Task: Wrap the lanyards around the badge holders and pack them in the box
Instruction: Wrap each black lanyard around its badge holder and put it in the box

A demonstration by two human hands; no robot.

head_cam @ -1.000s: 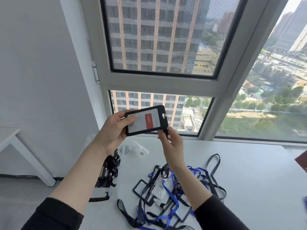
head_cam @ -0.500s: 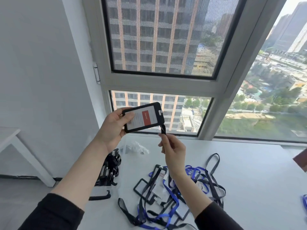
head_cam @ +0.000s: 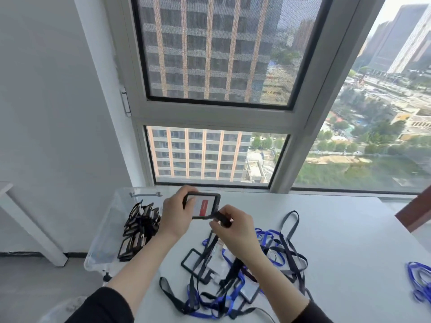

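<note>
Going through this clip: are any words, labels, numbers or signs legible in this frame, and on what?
No text can be read.
Badge holder in the left hand: red patch on its insert, any print too blurred.
Wrapped holders in the box: inserts too small to read.

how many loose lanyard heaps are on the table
2: a tangled black-and-blue lanyard heap at centre; a blue lanyard bunch at the right edge, partly cut off; more may be hidden.
</note>
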